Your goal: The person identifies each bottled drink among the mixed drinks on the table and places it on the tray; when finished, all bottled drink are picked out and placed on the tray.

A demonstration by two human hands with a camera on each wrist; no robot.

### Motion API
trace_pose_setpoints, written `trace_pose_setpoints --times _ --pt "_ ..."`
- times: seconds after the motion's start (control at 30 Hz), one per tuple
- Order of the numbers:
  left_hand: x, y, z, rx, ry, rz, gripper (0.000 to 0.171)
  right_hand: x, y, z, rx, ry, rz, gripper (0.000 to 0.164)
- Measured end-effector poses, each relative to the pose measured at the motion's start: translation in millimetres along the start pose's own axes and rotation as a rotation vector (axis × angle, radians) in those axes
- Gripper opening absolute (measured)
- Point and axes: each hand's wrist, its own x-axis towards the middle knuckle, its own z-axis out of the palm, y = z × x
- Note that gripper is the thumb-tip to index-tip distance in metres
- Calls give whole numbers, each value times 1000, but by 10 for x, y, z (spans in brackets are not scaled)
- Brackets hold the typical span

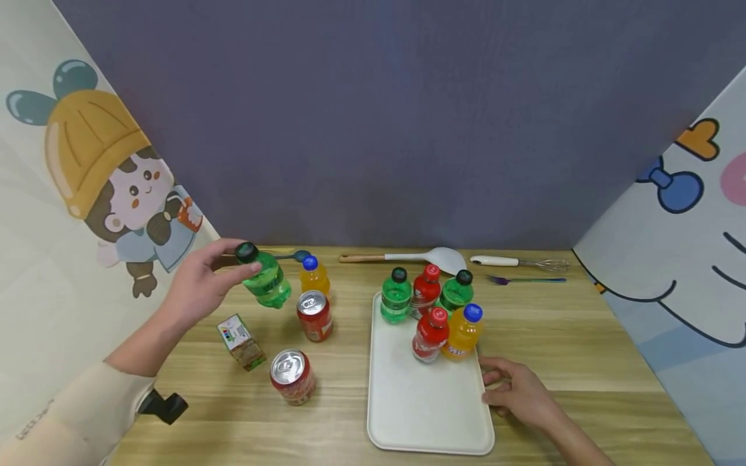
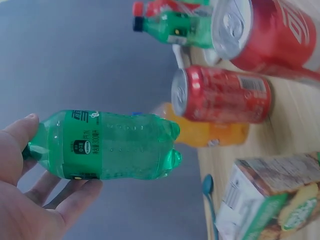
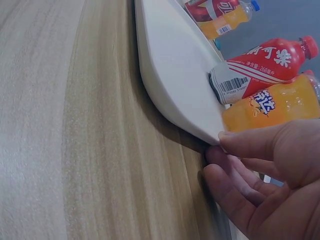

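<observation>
My left hand holds a green soda bottle by its upper part, raised above the table and tilted; the left wrist view shows the fingers around its neck end. My right hand pinches the edge of a white tray, thumb on the rim and fingers under it. On the tray's far half stand two green soda bottles, two red cola bottles and an orange soda bottle. Below the held bottle stand two red cans, another orange soda bottle and a small carton.
Along the back of the wooden table lie a white spatula with a wooden handle, a whisk, a fork and a dark spoon. A grey wall rises behind, with printed panels at both sides.
</observation>
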Motion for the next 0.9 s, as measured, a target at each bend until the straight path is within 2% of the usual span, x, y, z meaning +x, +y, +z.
trace_pose_setpoints --times 0.17,0.37,0.47,0.67,0.9 --pt "14 192 80 -11 -47 38 35 3 18 -10 -1 -4 -2 71" --pt "28 403 282 -88 -130 55 35 11 23 -12 -1 -2 -8 72" --pt "29 485 420 -134 -179 56 34 7 11 -8 -7 0 -3 72" --pt "55 577 733 -203 -285 99 33 4 -2 5 -2 7 -6 72" --pt "97 664 1099 -212 -366 148 34 4 29 4 13 9 -15 74"
